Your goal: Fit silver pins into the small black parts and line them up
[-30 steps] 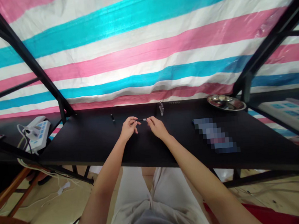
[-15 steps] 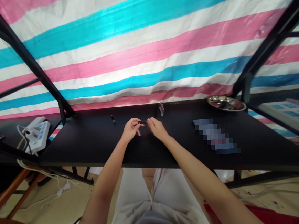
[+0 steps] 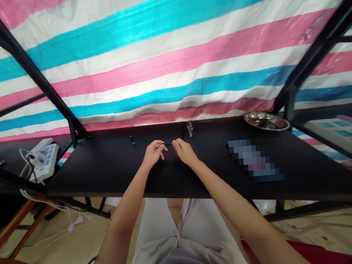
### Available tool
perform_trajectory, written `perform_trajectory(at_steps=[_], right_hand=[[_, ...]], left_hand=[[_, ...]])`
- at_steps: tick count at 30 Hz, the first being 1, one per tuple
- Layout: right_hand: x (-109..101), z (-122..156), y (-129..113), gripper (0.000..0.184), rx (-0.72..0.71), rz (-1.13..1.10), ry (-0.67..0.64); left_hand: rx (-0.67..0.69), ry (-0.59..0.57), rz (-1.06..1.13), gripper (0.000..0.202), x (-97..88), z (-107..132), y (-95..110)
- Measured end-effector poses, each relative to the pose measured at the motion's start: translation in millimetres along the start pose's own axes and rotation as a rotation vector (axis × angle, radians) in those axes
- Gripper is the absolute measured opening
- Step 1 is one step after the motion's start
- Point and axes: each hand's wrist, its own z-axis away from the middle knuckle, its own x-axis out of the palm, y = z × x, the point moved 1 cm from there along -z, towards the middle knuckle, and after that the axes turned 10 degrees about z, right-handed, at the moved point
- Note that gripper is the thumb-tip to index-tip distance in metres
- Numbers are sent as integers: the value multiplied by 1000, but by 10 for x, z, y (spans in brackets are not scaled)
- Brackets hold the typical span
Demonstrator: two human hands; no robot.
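My left hand [image 3: 153, 153] and my right hand [image 3: 184, 151] meet over the middle of the black table [image 3: 111, 165]. Between their fingertips they pinch a thin dark stick-like part [image 3: 167, 143], each hand gripping one end. The fingers of both hands are curled in a pinch. A small black piece [image 3: 132, 140] lies on the table left of my hands. A cluster of tiny pale parts [image 3: 189, 128] stands just beyond my right hand.
A metal dish [image 3: 265, 121] sits at the back right. A blurred-out flat item [image 3: 253, 159] lies right of my hands. A white power strip [image 3: 40, 155] with cables rests at the left. Black frame posts rise at both back corners before a striped tarp.
The white tip seen on the thin part a second ago is no longer visible. My hands have drawn slightly closer together and lower toward the table.
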Motion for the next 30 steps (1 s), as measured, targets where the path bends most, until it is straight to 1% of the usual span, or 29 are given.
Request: perform_trajectory(at_steps=[16,25,30], right_hand=[[-4,9,-20,34,-25,10,-10],[9,14,-6,30,-32,-12,-36],[55,12,41,24,-28,-72,-47]], left_hand=[[27,-5,-43,35,-31,-18,-64],[14,82,-78,38,-16,-15,-18],[12,136,-65,39,-34,-27,-20]])
